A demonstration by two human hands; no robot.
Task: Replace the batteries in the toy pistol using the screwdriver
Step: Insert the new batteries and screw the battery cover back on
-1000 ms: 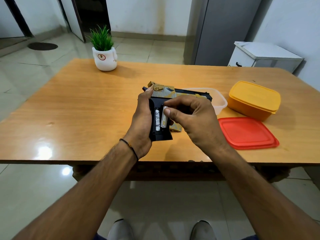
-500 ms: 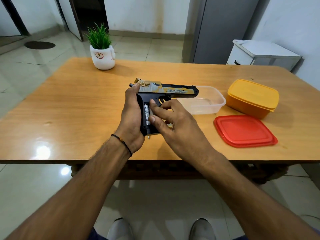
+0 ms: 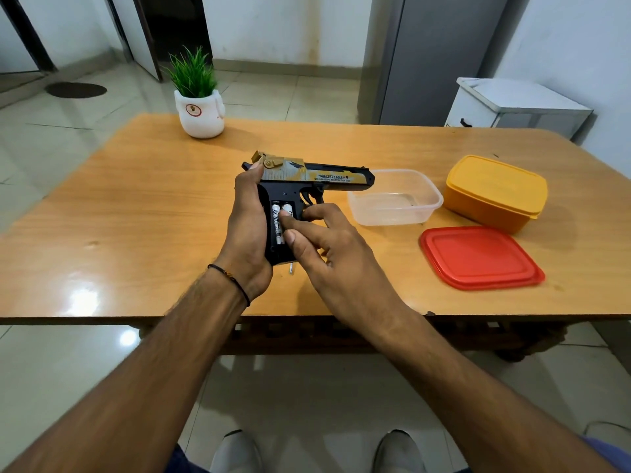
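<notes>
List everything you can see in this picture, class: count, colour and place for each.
toy pistol: one, black and gold, held over the table
batteries: two, white, side by side in the open grip
tub: one, clear, right of the pistol
box: one, yellow, lidded, far right
lid: one, red, flat, near right
potted plant: one, green in white pot, far left
table: one, orange wood
left hand: one, grips the pistol's grip
right hand: one, fingers press a battery

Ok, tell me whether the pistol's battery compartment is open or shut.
Open: two batteries lie uncovered in the grip of the toy pistol.
</notes>
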